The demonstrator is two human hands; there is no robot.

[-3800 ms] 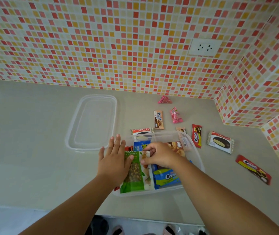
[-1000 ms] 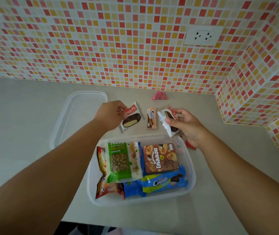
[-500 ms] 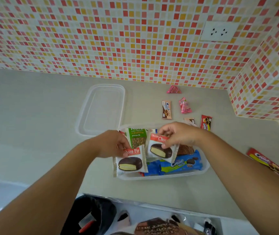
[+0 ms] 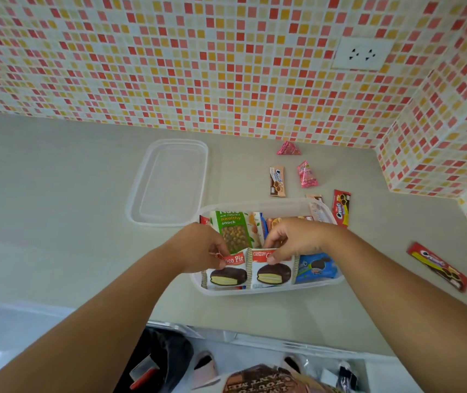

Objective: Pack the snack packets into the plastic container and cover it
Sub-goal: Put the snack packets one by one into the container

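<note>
1. We had our left hand (image 4: 198,248) pinching the top edge of one Choco Pie packet (image 4: 226,272), fingers curled on the wrapper.
2. Our right hand (image 4: 294,239) pinched the top of a second pie packet (image 4: 272,272), thumb pressed on its red band.
3. Both pies stood side by side, touching, at the near wall of the plastic container (image 4: 269,290), which sat close to the counter's (image 4: 56,208) front edge.
4. Inside with them: a green nut snack bag (image 4: 233,226) toward the far-left side and a blue cream-biscuit pack (image 4: 316,268) at the near-right corner.
5. The clear lid (image 4: 169,181) lay flat on the counter, just beyond the container's far-left corner.
6. Still out on the counter: two pink triangular packets (image 4: 289,148) (image 4: 306,175) toward the back edge, a small brown wafer packet (image 4: 277,181), a red biscuit packet (image 4: 341,207) against the container's far-right corner, and a long red bar (image 4: 436,265) well apart toward the right edge.
</note>
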